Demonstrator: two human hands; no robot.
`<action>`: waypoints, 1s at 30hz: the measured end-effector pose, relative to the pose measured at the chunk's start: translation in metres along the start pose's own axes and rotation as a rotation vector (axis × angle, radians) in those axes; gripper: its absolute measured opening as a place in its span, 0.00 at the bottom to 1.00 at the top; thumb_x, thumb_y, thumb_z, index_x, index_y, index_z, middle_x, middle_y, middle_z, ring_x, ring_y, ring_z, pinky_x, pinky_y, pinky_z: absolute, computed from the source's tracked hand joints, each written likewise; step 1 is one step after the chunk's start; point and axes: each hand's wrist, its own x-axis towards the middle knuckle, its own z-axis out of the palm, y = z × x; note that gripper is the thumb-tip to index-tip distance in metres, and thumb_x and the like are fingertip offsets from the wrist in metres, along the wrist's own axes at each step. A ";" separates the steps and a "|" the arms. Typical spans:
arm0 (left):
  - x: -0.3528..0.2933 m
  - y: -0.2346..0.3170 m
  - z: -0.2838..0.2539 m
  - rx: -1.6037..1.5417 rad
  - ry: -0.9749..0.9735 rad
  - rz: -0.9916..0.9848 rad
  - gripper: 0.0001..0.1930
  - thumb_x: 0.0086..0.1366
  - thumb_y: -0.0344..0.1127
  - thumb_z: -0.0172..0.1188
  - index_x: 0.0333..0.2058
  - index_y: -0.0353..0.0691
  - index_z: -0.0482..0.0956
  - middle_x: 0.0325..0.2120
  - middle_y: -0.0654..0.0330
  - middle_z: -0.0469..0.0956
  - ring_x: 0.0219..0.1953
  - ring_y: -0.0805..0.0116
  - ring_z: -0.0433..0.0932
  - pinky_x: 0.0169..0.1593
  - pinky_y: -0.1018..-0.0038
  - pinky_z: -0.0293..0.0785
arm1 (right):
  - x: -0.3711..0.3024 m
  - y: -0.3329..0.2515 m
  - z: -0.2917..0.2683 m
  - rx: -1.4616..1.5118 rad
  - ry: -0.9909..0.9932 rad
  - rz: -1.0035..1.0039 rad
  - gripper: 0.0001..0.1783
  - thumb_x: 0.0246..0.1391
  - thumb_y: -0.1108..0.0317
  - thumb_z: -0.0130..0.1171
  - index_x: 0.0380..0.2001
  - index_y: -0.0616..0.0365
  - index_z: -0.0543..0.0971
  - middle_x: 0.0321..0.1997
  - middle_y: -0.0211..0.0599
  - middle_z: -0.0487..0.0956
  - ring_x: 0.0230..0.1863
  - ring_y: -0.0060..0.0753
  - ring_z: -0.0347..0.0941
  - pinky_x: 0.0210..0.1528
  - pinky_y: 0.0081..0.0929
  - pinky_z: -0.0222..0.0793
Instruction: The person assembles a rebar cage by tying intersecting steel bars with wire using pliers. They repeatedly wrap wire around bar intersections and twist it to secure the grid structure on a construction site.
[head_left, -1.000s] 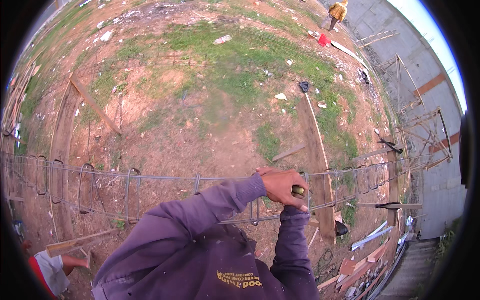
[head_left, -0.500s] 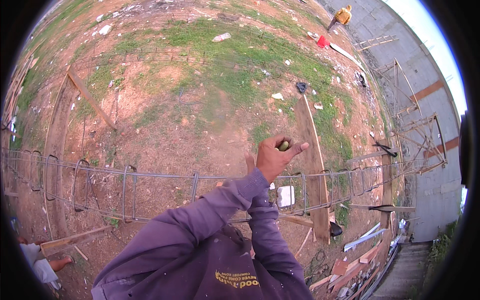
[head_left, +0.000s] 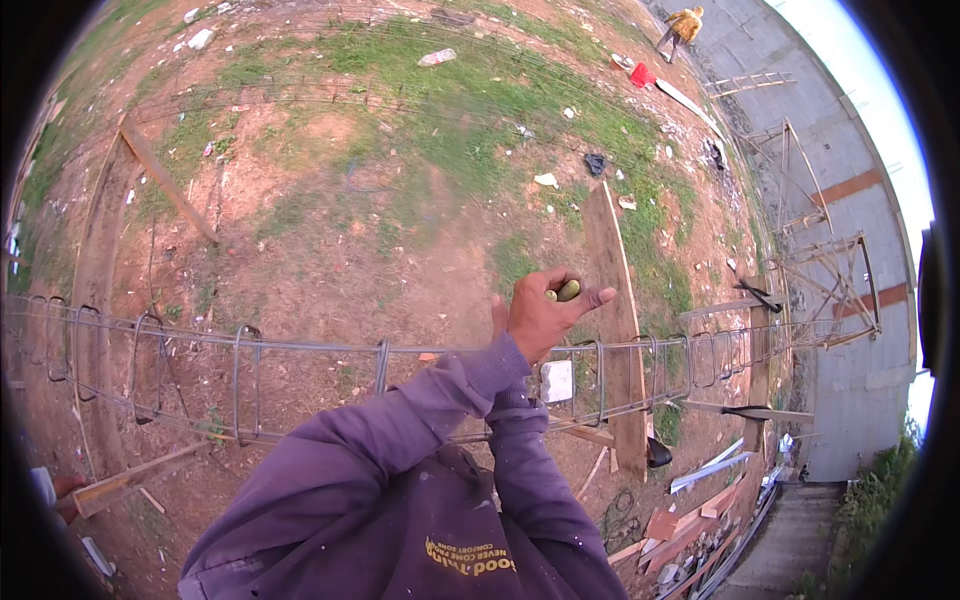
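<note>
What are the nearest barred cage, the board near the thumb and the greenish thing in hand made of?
The cage looks like steel: thin grey bars and bent loops with a dull sheen. The board seems rough, bare wood, brown with a paler edge. The greenish thing looks smooth and rounded, perhaps plastic or rubber, but the left hand hides most of it.

Person in yellow [head_left: 685, 24] — red object [head_left: 642, 75] nearby — grey wall [head_left: 862, 390] at right

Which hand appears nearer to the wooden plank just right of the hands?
Left: in the picture, the left hand overlaps the plank; the right hand, mostly hidden, shows farther left.
</note>
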 end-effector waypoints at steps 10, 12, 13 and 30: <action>0.024 -0.014 0.024 -0.169 -0.090 0.250 0.25 0.50 0.54 0.74 0.32 0.36 0.78 0.21 0.63 0.76 0.20 0.76 0.74 0.25 0.78 0.72 | 0.031 0.029 -0.007 1.028 -0.119 -0.100 0.34 0.38 0.75 0.75 0.49 0.61 0.69 0.42 0.31 0.75 0.39 0.24 0.73 0.37 0.22 0.71; -0.003 -0.008 0.030 -0.077 0.165 0.382 0.26 0.49 0.54 0.75 0.32 0.36 0.79 0.21 0.64 0.76 0.21 0.77 0.74 0.25 0.80 0.71 | 0.011 0.029 0.004 0.825 0.033 -0.176 0.33 0.38 0.74 0.75 0.49 0.61 0.69 0.41 0.31 0.76 0.38 0.24 0.73 0.37 0.23 0.71; -0.011 -0.006 0.029 -0.116 0.149 0.357 0.26 0.48 0.54 0.75 0.31 0.36 0.79 0.21 0.64 0.76 0.21 0.77 0.74 0.26 0.80 0.71 | 0.004 0.029 0.006 0.725 0.103 -0.216 0.33 0.39 0.74 0.75 0.48 0.61 0.69 0.41 0.31 0.76 0.38 0.24 0.73 0.37 0.23 0.71; -0.005 0.003 0.018 -0.294 -0.189 0.091 0.29 0.60 0.62 0.61 0.29 0.35 0.74 0.14 0.63 0.71 0.18 0.76 0.72 0.25 0.79 0.70 | 0.001 0.031 0.005 0.346 0.291 -0.293 0.22 0.48 0.66 0.69 0.44 0.63 0.73 0.40 0.33 0.75 0.38 0.25 0.73 0.38 0.24 0.69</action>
